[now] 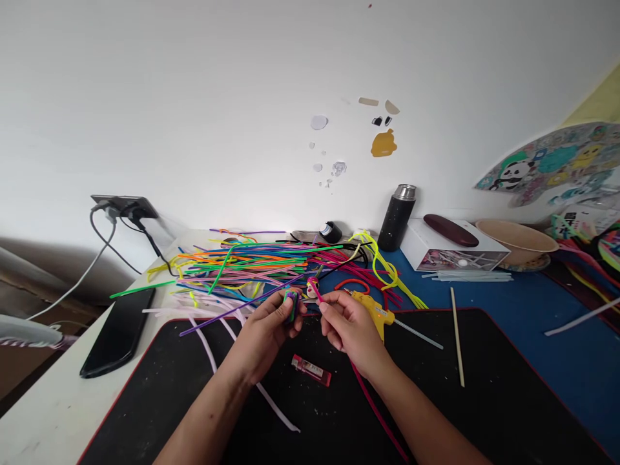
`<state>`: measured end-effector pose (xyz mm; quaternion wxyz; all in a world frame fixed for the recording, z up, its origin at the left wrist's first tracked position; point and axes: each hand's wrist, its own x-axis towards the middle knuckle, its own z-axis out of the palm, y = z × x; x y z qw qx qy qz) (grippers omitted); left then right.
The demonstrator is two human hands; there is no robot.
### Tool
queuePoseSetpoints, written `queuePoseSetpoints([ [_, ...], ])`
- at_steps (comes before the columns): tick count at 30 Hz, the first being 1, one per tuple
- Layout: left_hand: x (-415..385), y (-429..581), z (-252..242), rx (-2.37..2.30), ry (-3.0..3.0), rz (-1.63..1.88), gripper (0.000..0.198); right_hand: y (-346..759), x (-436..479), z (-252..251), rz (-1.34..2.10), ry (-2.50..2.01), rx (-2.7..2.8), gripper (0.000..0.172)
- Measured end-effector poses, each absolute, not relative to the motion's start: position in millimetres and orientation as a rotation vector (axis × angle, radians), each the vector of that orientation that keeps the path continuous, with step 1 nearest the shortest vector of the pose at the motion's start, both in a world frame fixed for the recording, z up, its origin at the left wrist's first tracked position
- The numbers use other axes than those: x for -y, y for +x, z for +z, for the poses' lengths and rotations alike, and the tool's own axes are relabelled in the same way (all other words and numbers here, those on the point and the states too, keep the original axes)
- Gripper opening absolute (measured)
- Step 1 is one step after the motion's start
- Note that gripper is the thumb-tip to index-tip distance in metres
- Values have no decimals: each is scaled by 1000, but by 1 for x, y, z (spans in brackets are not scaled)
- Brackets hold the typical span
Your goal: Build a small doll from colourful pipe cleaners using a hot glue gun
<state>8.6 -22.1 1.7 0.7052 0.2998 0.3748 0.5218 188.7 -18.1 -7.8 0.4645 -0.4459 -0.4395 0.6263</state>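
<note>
My left hand (269,325) is closed around a small wound bundle of green and purple pipe cleaner (291,303), held above the black mat (484,400). My right hand (349,327) pinches a magenta pipe cleaner (314,289) whose curled end reaches toward the bundle; its long tail runs down under my right forearm. A red lighter (311,370) lies on the mat between my wrists. A yellow glue gun (374,308) rests just behind my right hand.
A heap of coloured pipe cleaners (252,265) covers the desk behind my hands. A phone (119,332) lies at left, a wooden stick (456,336) at right. A black flask (397,217), a white box (453,252) and a bowl (516,239) stand at the back.
</note>
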Motion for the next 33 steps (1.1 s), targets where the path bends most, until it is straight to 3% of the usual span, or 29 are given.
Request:
queuePoseSetpoints([
  [12,25,11,4,-848,586,1152,37,195,22,0,1553,-948,1101,54],
  [24,26,10,5,-737,600,1114,22,187,19,12,1580,-933,993,45],
  [33,25,9,9,-708,541,1165,30,212,-3,81,1221,-1005,1249,37],
])
